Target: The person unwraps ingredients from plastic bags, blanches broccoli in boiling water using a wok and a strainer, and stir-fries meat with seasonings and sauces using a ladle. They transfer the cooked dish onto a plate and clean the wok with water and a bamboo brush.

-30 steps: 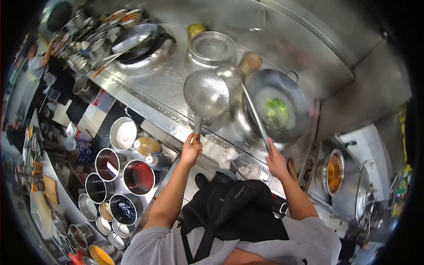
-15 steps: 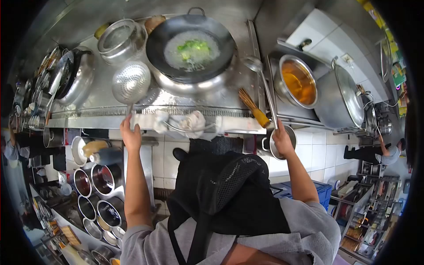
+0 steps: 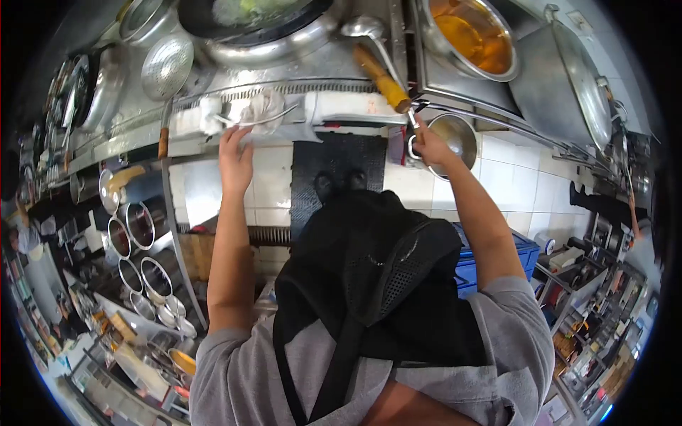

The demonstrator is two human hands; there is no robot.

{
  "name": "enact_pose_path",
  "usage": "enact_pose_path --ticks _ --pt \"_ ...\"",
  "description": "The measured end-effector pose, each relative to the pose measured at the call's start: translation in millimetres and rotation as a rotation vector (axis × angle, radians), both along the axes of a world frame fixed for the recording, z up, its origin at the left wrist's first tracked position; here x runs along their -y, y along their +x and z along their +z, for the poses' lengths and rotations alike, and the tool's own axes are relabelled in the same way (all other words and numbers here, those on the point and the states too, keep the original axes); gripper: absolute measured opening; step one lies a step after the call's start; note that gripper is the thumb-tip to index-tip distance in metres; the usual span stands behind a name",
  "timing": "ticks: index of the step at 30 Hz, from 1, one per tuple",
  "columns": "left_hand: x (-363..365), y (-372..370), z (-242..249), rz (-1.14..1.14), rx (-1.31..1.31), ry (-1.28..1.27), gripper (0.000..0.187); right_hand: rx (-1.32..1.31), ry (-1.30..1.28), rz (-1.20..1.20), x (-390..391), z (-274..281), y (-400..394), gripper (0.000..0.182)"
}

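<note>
My left hand (image 3: 236, 160) is open, its fingers stretched toward a crumpled white cloth (image 3: 263, 108) and a thin curved metal bar (image 3: 283, 116) on the stove's front edge. To its left rests a perforated skimmer (image 3: 168, 68), its wooden-ended handle hanging over that edge. My right hand (image 3: 433, 146) is closed around the handle end of a long metal ladle (image 3: 365, 28), whose bowl lies on the stove to the right of the wok. A bamboo brush (image 3: 383, 79) with a yellow grip lies beside the ladle handle. The dark wok (image 3: 295, 23) contains bubbling liquid and green pieces.
A steel pot of amber liquid (image 3: 510, 65) and a large lidded pot (image 3: 561, 89) stand on the right. Beside my right hand, lower down, is a steel bowl (image 3: 462, 138). Several containers (image 3: 156, 278) stand at lower left. A blue crate (image 3: 526, 257) is near my right elbow.
My left hand has let go of the skimmer and moved right toward the cloth. The right hand still holds the ladle. The view has tipped down, showing more floor and my shoes.
</note>
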State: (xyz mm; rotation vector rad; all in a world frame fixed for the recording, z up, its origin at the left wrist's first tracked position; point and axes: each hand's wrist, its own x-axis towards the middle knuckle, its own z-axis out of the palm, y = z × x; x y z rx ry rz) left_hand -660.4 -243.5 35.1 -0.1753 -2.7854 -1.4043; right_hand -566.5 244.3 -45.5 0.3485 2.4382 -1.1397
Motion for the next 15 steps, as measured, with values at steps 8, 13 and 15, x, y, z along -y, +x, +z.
enact_pose_path --ticks 8,13,15 --pt "12 46 -21 0.073 0.050 -0.058 0.032 -0.147 0.102 0.061 -84 26 66 0.066" --pt "0 106 -32 0.199 0.118 -0.026 0.032 0.225 0.124 0.042 -157 25 184 0.058" --pt "4 141 -63 0.303 0.266 0.000 0.032 0.131 -0.070 0.167 -190 7 221 0.060"
